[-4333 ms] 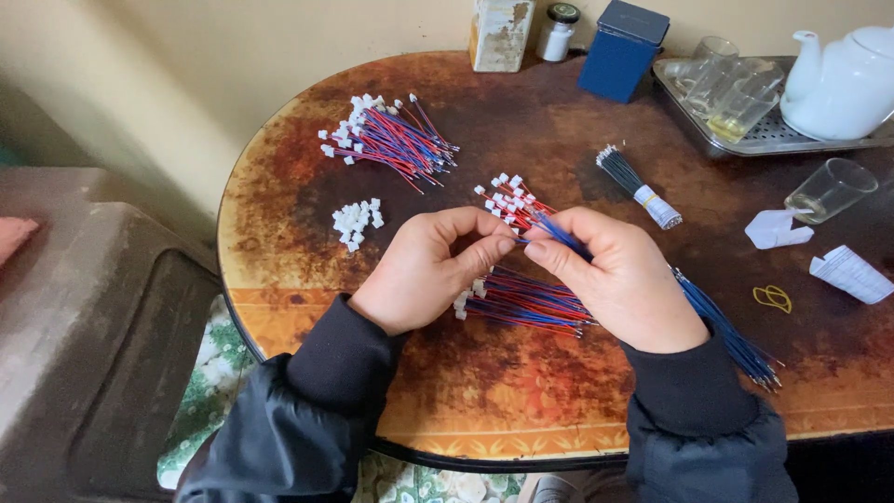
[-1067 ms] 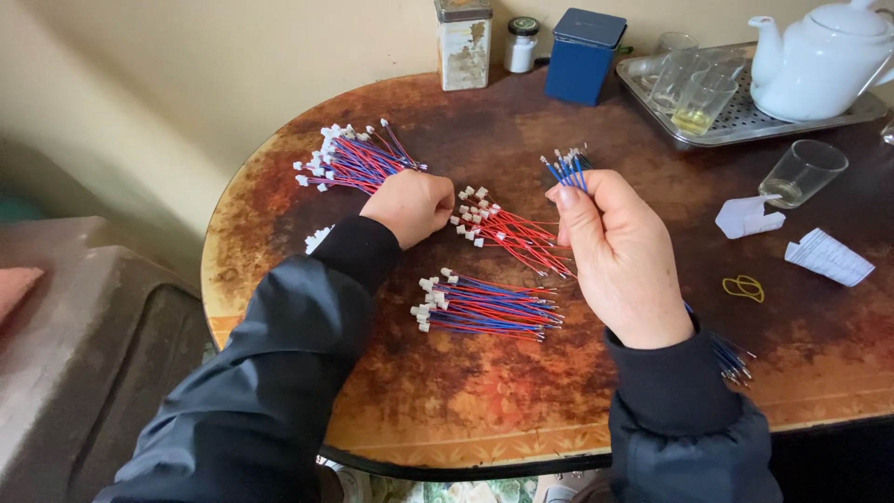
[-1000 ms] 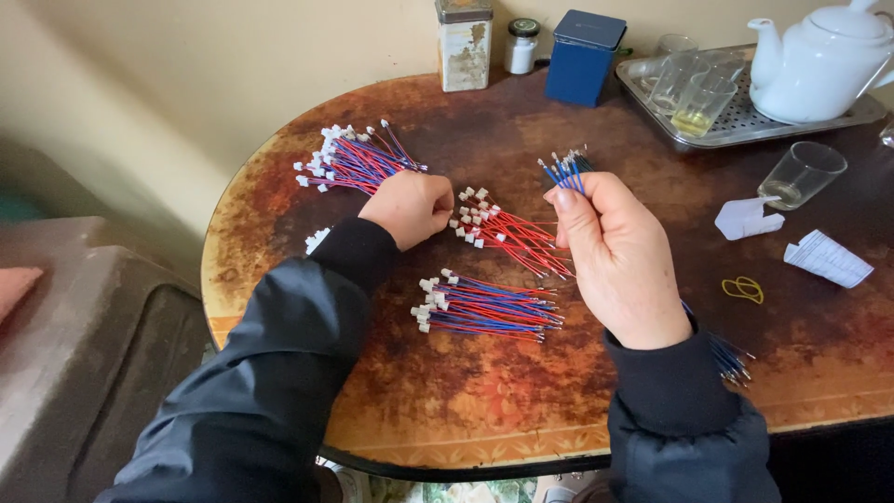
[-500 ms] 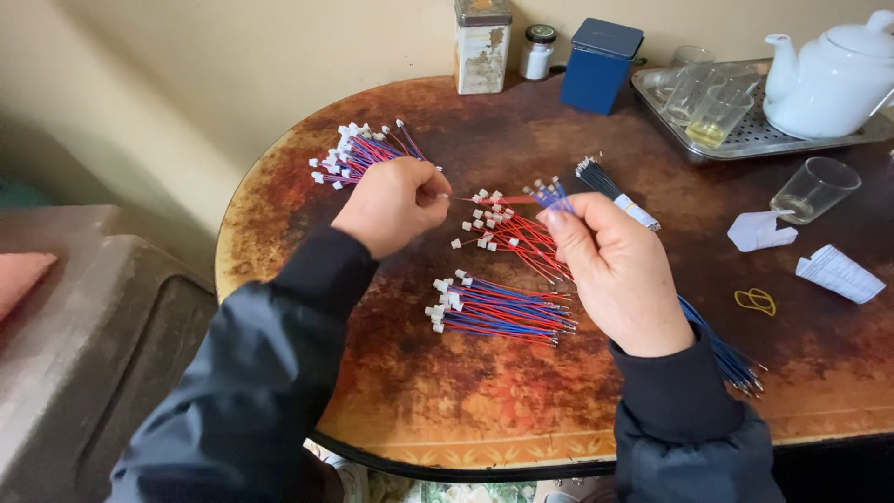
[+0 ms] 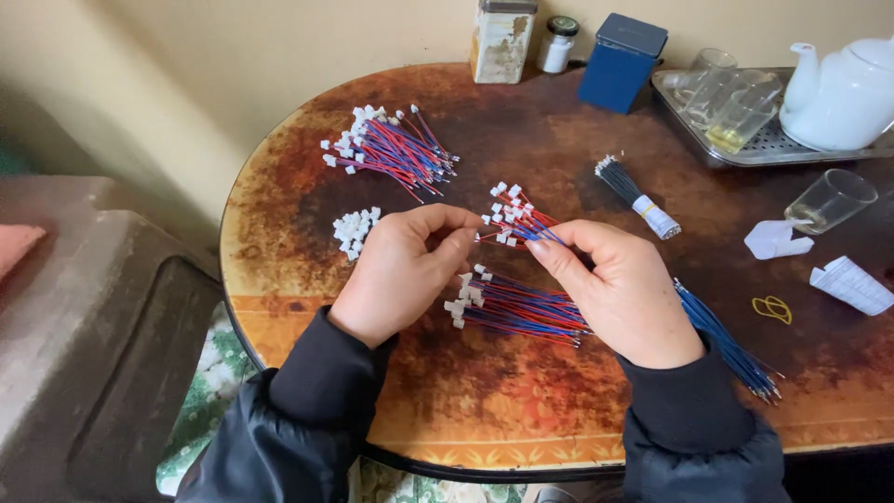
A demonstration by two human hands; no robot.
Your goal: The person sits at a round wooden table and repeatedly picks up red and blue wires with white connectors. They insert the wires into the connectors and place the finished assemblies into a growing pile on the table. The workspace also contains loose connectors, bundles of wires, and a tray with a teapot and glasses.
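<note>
White teapot [image 5: 843,88] on metal tray [image 5: 684,98], blue tin [image 5: 622,49] beside

Brown table [image 5: 307,186]; wire bundles [image 5: 396,149]; white connectors [image 5: 354,230]; tray [image 5: 684,98].

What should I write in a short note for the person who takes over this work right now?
Left hand: fingertips pinched, at the small pile of loose white connectors.
Right hand: holds a bunch of blue wires, tips raised toward the left hand.
Done: three piles of red-and-blue wires with white connectors: far pile, middle pile, near pile.
Left: the loose connectors, the held blue wires, and a taped dark wire bundle.
</note>
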